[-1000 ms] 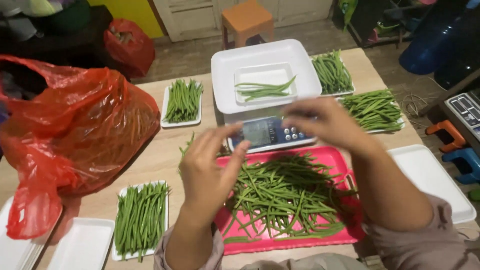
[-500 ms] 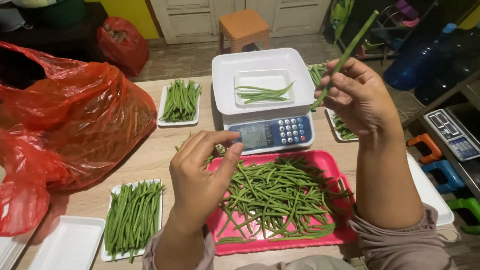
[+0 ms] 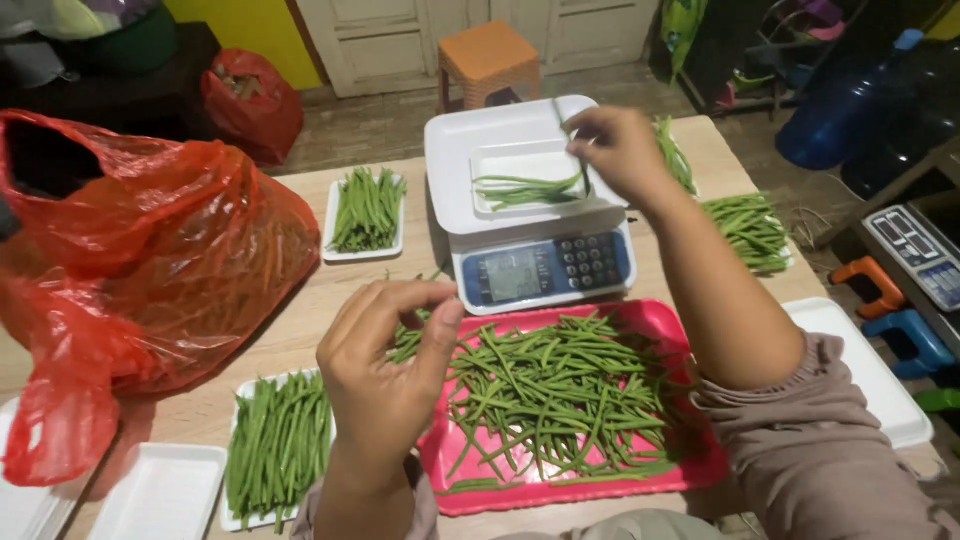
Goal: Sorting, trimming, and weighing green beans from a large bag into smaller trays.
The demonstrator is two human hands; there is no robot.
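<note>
My right hand reaches over a white digital scale and pinches a green bean above the small white foam tray on its platform, where a few beans lie. My left hand hovers above the left end of a pink tray heaped with green beans, fingers curled, thumb near the fingertips; nothing shows in it.
A big red plastic bag fills the left of the wooden table. Foam trays of beans sit at the back, front left and right. Empty foam trays lie front left and right. An orange stool stands behind.
My right hand has come down from holding one bean up in the air to the foam tray on the scale. My left hand has stayed above the pink tray's left end.
</note>
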